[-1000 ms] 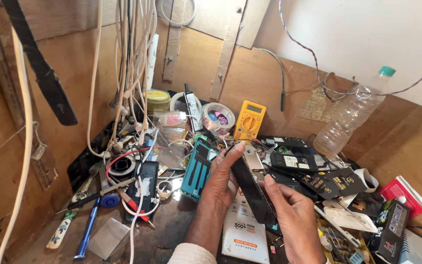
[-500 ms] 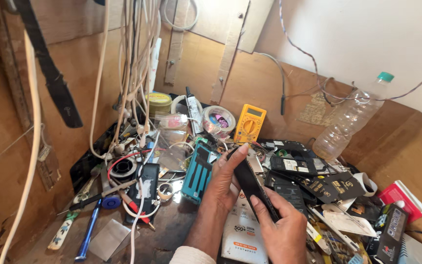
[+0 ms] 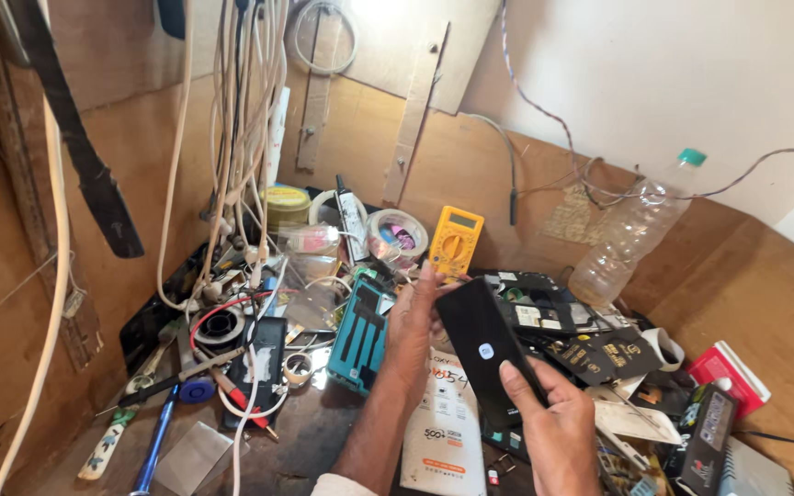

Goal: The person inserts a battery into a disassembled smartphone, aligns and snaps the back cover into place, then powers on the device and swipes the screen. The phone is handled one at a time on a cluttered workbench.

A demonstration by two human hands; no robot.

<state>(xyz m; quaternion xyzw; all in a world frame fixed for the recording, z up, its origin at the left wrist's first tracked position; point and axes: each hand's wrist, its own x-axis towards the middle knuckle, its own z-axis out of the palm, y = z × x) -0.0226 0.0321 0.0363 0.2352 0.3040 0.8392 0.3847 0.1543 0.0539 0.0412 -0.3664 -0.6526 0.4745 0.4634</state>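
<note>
A black smartphone (image 3: pixel 482 342), back side up with a small round logo, is held tilted above the cluttered bench. My right hand (image 3: pixel 555 424) grips its lower end, thumb on the back. My left hand (image 3: pixel 413 326) holds its upper left edge with the fingers curled behind it. Under the hands lies a white printed packet (image 3: pixel 443 432). A teal phone frame (image 3: pixel 360 335) lies just left of my left hand.
A yellow multimeter (image 3: pixel 455 241) leans at the back, with tape rolls (image 3: pixel 395 231) and a tin (image 3: pixel 287 206) beside it. A clear plastic bottle (image 3: pixel 631 234) stands at the right. White cables (image 3: pixel 241 138) hang at the left. Black phone parts (image 3: pixel 590 354), a red box (image 3: pixel 726 372) and screwdrivers (image 3: pixel 153 445) litter the bench.
Both hands have lifted the phone and turned it more upright, so its back with the logo now faces me. The view has shifted slightly.
</note>
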